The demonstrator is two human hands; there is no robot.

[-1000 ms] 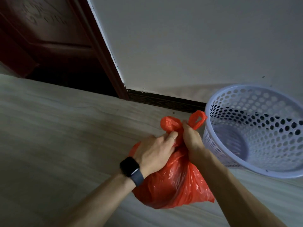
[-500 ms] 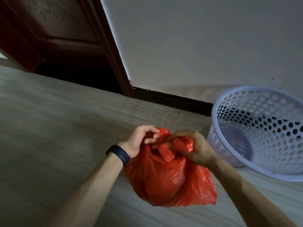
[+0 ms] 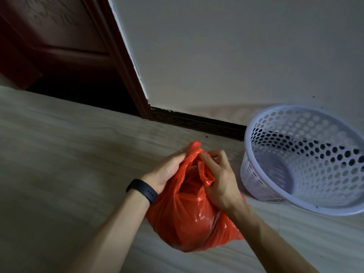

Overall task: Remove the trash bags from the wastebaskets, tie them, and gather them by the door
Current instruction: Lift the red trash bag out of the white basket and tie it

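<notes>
the red trash bag [image 3: 189, 223] sits between both forearms, low over the pale floor [image 3: 59, 154] and just beside the perforated wastebasket [image 3: 254, 174] near the wall; i cannot tell whether it touches the floor. the left grip [image 3: 167, 170] is closed on the bag's upper edge, thumb and fingers pinching the plastic. the right grip [image 3: 218, 184] curls round a twisted handle strip at the bag's gaping mouth. a dark band [image 3: 142, 191] circles the left wrist.

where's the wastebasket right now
Head view, right side: the pale perforated wastebasket stands on the floor near the wall, just right of the red trash bag.
</notes>
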